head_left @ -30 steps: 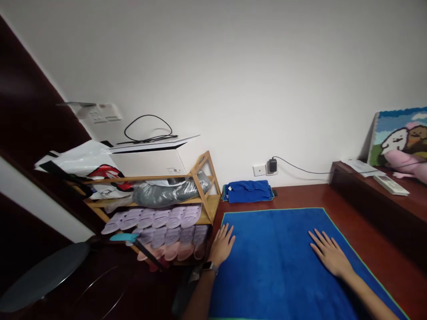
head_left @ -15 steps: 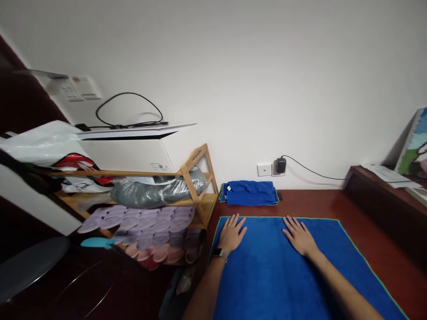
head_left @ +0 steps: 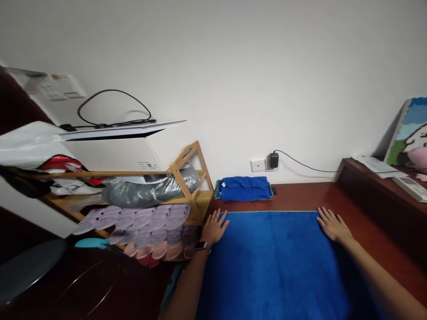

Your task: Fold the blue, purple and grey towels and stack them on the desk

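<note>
A blue towel (head_left: pixel 273 262) with a thin green edge lies spread flat on the reddish-brown tabletop (head_left: pixel 307 195). My left hand (head_left: pixel 214 227) rests palm down at its far left corner, fingers spread, with a watch on the wrist. At the far right corner, my right hand (head_left: pixel 334 226) lies flat with its fingers apart. Neither hand grips anything. Beyond the towel, against the wall, sits a folded stack of blue cloth (head_left: pixel 245 189) with the same green edging.
To the left stands a wooden rack (head_left: pixel 196 178) with a white box (head_left: pixel 116 153), a plastic-wrapped grey bundle (head_left: pixel 150 189) and rows of slippers (head_left: pixel 143 218). A black charger (head_left: pixel 274 160) is plugged into the wall. On the right, a raised ledge (head_left: pixel 376 191) carries papers and a remote (head_left: pixel 412 187).
My hands have moved apart along the towel's far edge, the left one to the left corner and the right one to the right corner. The view has turned slightly right.
</note>
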{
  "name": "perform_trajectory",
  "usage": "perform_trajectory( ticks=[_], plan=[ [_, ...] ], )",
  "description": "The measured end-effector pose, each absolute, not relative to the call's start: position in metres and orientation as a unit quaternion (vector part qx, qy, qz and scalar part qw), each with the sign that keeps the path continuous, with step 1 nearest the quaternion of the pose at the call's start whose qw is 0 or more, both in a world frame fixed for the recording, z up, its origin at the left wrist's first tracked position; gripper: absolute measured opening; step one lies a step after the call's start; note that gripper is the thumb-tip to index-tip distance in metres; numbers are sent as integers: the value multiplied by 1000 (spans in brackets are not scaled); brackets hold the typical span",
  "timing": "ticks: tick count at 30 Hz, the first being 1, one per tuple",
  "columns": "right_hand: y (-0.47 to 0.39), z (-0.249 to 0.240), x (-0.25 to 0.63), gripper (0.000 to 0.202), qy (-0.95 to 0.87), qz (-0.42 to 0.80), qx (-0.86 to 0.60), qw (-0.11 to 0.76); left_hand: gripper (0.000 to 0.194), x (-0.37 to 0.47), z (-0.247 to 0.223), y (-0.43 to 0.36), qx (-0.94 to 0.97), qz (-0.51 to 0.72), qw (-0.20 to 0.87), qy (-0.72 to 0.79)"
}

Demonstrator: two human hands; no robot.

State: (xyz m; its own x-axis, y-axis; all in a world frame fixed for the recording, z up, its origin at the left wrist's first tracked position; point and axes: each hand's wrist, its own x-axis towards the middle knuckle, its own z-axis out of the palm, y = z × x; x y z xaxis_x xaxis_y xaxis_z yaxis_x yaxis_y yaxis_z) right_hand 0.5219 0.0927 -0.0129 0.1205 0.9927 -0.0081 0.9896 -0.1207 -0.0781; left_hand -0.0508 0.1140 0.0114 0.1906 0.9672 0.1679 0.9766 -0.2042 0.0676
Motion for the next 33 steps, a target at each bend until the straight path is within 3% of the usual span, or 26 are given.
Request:
perform_trajectory(
  ticks=[5, 10, 13, 18, 23, 28, 31, 33],
  plan=[
    [86, 19, 393, 72, -750, 28, -649, 129, 56, 14, 29, 107, -797, -167, 62, -577],
    [79, 16, 290, 72, -796, 107, -583, 123, 56, 85, 17, 95, -836, -162, 10, -524],
    [86, 6, 323, 70, -773, 112, -616, 104, 55, 61, 6, 96, -821, -143, -5, -553],
    [91, -15, 469, 70, -693, 62, -716, 56, 57, -11, -2, 108, -783, -138, 10, -607],
    [85, -25, 549, 73, -635, 54, -769, 46, 58, -25, -1, 110, -781, -133, 23, -610],
    [75, 0, 512, 72, -627, 3, -775, 76, 55, -8, 17, 104, -787, -153, 24, -598],
    [50, 11, 442, 71, -682, -29, -716, 145, 54, 38, 25, 79, -801, -203, 41, -562],
    [28, 9, 387, 70, -738, 12, -654, 166, 54, 82, 22, 51, -828, -217, 31, -516]
  ],
)
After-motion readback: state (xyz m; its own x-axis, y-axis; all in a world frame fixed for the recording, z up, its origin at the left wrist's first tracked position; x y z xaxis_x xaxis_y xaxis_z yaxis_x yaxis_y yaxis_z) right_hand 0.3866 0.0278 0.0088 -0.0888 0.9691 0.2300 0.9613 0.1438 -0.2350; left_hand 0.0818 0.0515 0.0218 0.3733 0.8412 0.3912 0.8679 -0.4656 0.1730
